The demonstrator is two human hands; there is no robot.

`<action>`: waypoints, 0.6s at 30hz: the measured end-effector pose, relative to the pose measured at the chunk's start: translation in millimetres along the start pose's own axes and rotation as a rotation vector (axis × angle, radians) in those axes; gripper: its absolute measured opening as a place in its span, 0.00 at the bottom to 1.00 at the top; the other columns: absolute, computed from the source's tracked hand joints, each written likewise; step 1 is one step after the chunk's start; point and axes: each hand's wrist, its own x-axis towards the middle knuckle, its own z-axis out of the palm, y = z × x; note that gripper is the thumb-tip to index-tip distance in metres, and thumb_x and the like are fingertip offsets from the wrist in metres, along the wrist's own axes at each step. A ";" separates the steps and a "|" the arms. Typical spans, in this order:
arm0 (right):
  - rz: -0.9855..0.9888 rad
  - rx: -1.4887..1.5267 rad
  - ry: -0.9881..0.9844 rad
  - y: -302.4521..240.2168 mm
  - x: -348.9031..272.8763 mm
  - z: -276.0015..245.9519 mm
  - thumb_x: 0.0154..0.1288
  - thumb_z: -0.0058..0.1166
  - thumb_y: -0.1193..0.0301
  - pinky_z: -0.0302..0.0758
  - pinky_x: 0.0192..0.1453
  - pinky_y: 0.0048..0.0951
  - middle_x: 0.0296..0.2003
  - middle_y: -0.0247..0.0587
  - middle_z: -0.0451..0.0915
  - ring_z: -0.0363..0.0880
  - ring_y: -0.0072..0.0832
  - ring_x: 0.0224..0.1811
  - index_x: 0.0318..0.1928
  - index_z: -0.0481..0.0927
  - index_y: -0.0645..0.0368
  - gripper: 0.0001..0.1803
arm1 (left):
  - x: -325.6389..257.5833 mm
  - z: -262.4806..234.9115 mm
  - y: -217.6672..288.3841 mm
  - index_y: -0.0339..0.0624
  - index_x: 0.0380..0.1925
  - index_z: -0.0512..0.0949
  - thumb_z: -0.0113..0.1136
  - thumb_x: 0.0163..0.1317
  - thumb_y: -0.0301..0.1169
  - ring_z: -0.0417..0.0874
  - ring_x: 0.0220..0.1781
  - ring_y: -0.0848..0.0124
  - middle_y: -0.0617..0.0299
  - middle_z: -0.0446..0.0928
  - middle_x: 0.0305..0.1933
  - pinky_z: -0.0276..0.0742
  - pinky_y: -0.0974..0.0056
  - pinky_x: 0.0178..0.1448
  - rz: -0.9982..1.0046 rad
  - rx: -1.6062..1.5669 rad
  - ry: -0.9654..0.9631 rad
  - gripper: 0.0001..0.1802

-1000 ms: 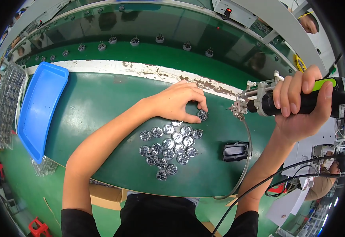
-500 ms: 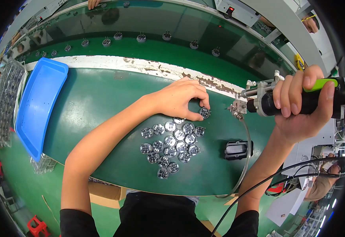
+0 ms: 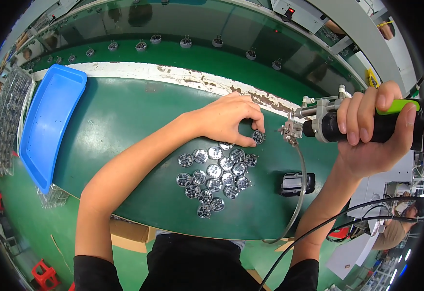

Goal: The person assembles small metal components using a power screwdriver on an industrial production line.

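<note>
My left hand (image 3: 227,120) pinches a small round circuit module (image 3: 258,137) between thumb and forefinger, low at the bench top. Below that hand lies a loose cluster of similar round modules (image 3: 214,170), dark-faced with pale rims. My right hand (image 3: 374,128) is wrapped around a black handheld tool (image 3: 331,127) with a green strip on its grip. A metal valve head (image 3: 293,130) sits at the tool's front, its thin tip pointing left toward the pinched module with a small gap between. A clear hose (image 3: 303,179) runs down from the head.
A blue tray (image 3: 73,92) stands at the left beside stacked clear plastic trays (image 3: 10,121). A small black case (image 3: 289,184) lies right of the modules. Black cables (image 3: 328,220) cross my right forearm. Beyond the chipped white ledge (image 3: 173,72), a green conveyor (image 3: 166,56) carries spaced modules.
The view has shifted slightly. Modules on the conveyor have moved right. The gap between the pinched module and the tool's tip has narrowed; both hands keep their grips.
</note>
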 end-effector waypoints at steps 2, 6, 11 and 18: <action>-0.009 -0.006 0.020 0.1 -0.3 -2.9 0.83 0.39 0.51 0.66 0.25 0.24 0.18 0.29 0.65 0.60 0.18 0.15 0.39 0.69 0.56 0.22 | -0.1 0.4 -0.7 0.53 0.42 0.87 0.77 0.54 0.42 0.80 0.52 0.68 0.70 0.81 0.39 0.67 0.57 0.63 0.011 -0.005 0.000 0.16; -0.045 -0.018 0.037 -2.0 1.8 -10.6 0.86 0.30 0.49 0.66 0.22 0.25 0.14 0.29 0.64 0.59 0.20 0.12 0.40 0.72 0.58 0.27 | -1.0 0.3 -1.5 0.53 0.42 0.87 0.77 0.54 0.42 0.80 0.52 0.68 0.71 0.81 0.39 0.67 0.57 0.63 0.013 -0.002 0.001 0.16; -0.059 -0.045 0.064 -2.6 -0.8 -12.2 0.86 0.29 0.50 0.65 0.23 0.25 0.15 0.29 0.64 0.59 0.19 0.12 0.43 0.74 0.59 0.27 | -1.0 -0.4 -0.6 0.53 0.42 0.87 0.77 0.54 0.42 0.80 0.51 0.68 0.71 0.81 0.39 0.68 0.58 0.62 -0.002 0.004 -0.012 0.17; -0.063 -0.018 0.005 -5.2 -0.6 -8.3 0.85 0.32 0.50 0.65 0.24 0.24 0.17 0.29 0.64 0.59 0.18 0.14 0.43 0.72 0.59 0.25 | -1.3 -0.4 -1.9 0.51 0.43 0.87 0.77 0.54 0.39 0.78 0.51 0.67 0.70 0.80 0.41 0.66 0.59 0.61 0.013 -0.004 -0.013 0.16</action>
